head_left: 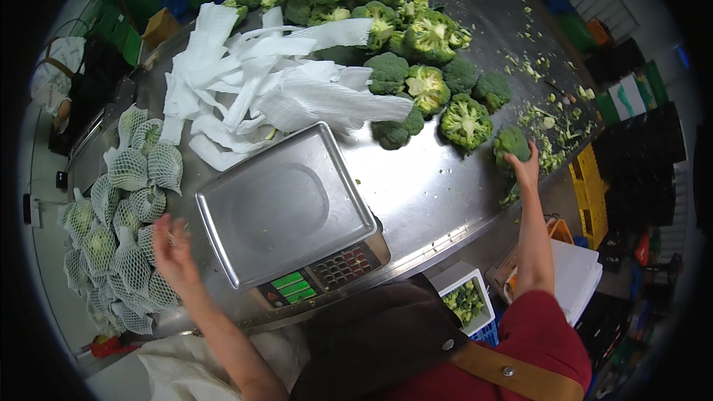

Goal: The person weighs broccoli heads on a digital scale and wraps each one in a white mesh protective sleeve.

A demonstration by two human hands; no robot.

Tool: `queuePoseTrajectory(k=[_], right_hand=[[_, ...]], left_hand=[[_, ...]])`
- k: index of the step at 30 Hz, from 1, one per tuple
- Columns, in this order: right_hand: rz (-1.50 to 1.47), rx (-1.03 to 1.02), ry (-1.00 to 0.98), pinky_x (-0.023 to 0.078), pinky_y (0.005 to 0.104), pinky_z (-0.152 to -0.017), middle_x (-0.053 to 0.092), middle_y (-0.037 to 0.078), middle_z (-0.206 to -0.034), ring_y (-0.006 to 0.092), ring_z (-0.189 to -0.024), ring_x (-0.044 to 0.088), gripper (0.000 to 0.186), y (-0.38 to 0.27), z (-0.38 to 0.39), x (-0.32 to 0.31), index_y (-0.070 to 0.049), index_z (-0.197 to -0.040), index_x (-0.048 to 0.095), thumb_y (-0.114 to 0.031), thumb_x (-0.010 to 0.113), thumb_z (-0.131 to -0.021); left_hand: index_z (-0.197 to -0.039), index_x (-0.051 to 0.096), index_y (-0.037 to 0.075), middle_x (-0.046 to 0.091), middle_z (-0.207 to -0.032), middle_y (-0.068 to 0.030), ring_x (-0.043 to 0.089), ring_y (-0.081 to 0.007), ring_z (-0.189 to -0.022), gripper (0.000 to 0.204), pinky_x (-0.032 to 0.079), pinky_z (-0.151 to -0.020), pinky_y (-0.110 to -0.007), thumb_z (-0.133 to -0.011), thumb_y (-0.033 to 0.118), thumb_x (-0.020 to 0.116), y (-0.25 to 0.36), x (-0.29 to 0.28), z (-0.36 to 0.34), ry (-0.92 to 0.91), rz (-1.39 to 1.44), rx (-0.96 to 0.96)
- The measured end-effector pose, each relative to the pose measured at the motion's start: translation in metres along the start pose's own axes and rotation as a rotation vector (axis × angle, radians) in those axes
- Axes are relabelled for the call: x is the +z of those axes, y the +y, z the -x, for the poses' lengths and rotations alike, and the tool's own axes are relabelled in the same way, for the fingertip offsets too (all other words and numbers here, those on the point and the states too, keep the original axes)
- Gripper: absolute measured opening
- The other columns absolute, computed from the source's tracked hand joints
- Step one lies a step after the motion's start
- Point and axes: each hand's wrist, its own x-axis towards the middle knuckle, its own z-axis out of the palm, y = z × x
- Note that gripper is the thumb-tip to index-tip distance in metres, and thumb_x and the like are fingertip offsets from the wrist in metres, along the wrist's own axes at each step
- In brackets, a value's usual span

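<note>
Brushed steel tabletop (405, 186) surrounds a scale (267, 204), whose keypad faces the wearer. Nearest, below and to the right of the scale, sits a white tub (454, 278) holding green trimmings (465, 303). Just left of the scale hovers the left hand (174, 256), holding nothing that shows, its fingers loosely bent and apart; whether they brush the netted broccoli heads (132, 260) heaped on that side, I cannot tell. Well to the right of the scale, the right hand (526, 165) is closed around one bare broccoli head (511, 142), near the table's edge. Good handling here, I judge, means cupping the head from the side with spread, light pressure, since hard fingertips could break the florets, and keeping a firm hold so it does not roll off. Beyond the scale, a loose tangle of white mesh sleeves (275, 85) hangs close to the far edge of its pan and could snag a passing hand. Farther past the scale, to its upper right, loose broccoli heads (466, 122) crowd together, some cut side up; cut scraps (548, 122) litter the steel farther right, probably slippery underhand. Farthest off, at the scale's upper left, stands another person (56, 78), partly seen
</note>
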Motion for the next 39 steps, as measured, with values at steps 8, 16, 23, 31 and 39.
queuePoseTrajectory(k=[8,16,23,31,39], right_hand=[[-0.178,-0.734,-0.795,0.041,0.0424,-0.1,0.046,0.016,-0.125,0.0346,-0.118,0.047,0.088,-0.235,0.176,0.049,-0.007,-0.13,0.04,-0.029,0.077,-0.054],[-0.199,-1.138,-0.745,0.037,0.0464,-0.096,0.042,0.019,-0.124,0.0377,-0.118,0.04,0.078,-0.309,0.224,0.149,-0.006,-0.128,0.041,-0.021,0.078,-0.061],[0.35,-0.705,-0.424,0.049,0.0387,-0.075,0.064,0.017,-0.093,0.0318,-0.084,0.062,0.037,-0.264,0.084,0.156,-0.002,-0.101,0.062,-0.024,0.071,-0.072],[-0.464,-0.442,-0.87,0.046,0.0255,-0.077,0.065,0.006,-0.087,0.0112,-0.081,0.059,0.026,-0.234,0.242,0.049,-0.001,-0.101,0.062,-0.02,0.067,-0.083],[-0.474,-0.797,-0.461,0.046,0.0347,-0.087,0.055,0.015,-0.117,0.0291,-0.107,0.055,0.06,-0.255,0.204,0.031,-0.002,-0.125,0.048,-0.019,0.075,-0.073]], left_hand=[[-0.125,0.044,-0.004,0.054,-0.12,-0.02,0.063,-0.0264,-0.095,0.038,0.056,-0.064,-0.027,-0.091,0.012,0.051,-0.06,0.116,0.111,-0.169,-0.358,-0.025],[-0.116,0.055,-0.002,0.052,-0.127,-0.0145,0.046,-0.0284,-0.121,0.039,0.033,-0.103,-0.039,-0.078,0.007,0.057,-0.06,0.132,0.143,-0.387,-0.918,0.411],[-0.111,0.058,-0.003,0.05,-0.128,-0.0183,0.042,-0.0344,-0.125,0.034,0.03,-0.106,-0.042,-0.078,0.005,0.06,-0.05,0.152,0.161,-0.367,-1.107,0.606],[-0.127,0.04,-0.005,0.051,-0.125,-0.0184,0.051,-0.0233,-0.115,0.049,0.041,-0.096,-0.036,-0.085,0.008,0.06,-0.074,0.207,0.162,-0.413,-0.077,-0.173],[-0.094,0.067,0.0,0.066,-0.084,-0.0019,0.059,-0.0076,-0.075,0.013,0.047,-0.067,-0.023,-0.082,0.004,0.065,-0.097,0.226,0.169,-0.665,-0.444,-0.419]])
